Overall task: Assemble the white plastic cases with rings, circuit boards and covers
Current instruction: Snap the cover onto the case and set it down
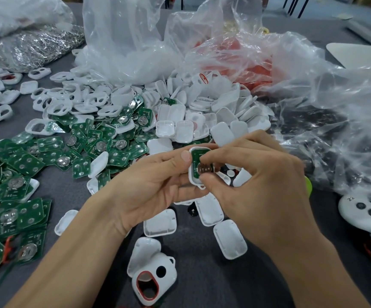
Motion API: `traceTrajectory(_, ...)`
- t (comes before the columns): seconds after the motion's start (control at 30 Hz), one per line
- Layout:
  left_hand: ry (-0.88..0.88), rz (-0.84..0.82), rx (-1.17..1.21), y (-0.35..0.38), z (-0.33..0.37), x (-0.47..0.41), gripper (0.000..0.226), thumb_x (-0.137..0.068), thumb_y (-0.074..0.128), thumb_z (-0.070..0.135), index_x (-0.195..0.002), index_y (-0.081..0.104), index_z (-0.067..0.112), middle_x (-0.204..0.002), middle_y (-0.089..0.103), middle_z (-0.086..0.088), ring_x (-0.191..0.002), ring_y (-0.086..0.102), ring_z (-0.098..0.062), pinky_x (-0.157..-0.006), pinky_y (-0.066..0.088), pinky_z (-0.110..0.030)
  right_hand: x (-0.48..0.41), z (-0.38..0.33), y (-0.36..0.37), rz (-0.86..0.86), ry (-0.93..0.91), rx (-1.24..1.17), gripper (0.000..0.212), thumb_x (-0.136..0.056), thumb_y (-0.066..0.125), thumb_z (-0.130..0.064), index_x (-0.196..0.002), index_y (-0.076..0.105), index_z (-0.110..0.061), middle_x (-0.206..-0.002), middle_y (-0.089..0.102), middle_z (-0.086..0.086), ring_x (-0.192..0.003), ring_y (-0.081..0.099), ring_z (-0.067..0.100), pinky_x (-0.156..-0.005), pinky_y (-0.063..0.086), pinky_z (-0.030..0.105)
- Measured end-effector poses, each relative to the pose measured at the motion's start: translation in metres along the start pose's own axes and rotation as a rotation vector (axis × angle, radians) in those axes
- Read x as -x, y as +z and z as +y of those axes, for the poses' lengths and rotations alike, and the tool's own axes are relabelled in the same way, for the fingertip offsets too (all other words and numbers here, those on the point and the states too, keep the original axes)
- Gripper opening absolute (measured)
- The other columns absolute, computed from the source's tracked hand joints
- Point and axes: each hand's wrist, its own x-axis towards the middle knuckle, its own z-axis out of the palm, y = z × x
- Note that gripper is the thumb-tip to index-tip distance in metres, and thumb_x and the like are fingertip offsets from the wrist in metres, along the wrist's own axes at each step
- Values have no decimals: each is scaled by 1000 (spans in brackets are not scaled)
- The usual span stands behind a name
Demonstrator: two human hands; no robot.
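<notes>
1. One white case point(190, 175) is in work, held above the counter point(202, 274). The left hand point(149, 185) has its grip closed round the rim, and the right hand point(258, 185) pinches the green circuit board point(196, 160) seated inside. Its cover is not yet on.
2. One second case point(157, 283) lies nearer the viewer than the white case, its red ring point(138, 283) fitted; it likely still needs a board and a cover.
3. Three loose covers point(160, 223) lie between those two.
4. Left of the white case, spare boards point(24, 174) lie heaped by the dozen. Beyond it, case parts pile past counting against plastic bags point(235, 56).
</notes>
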Motion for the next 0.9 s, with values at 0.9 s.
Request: traceTrajectory(0.9,23,-112,131,5,4,6,63,-82,81,11,-139,58,0,-131,68,-19,-122,66,-34,-96,58,-43,0,5,4,52,-3,-119,22,-76,90,-19,-96,83,-25,-93,70,-14,-98,54,7,-85,43,9)
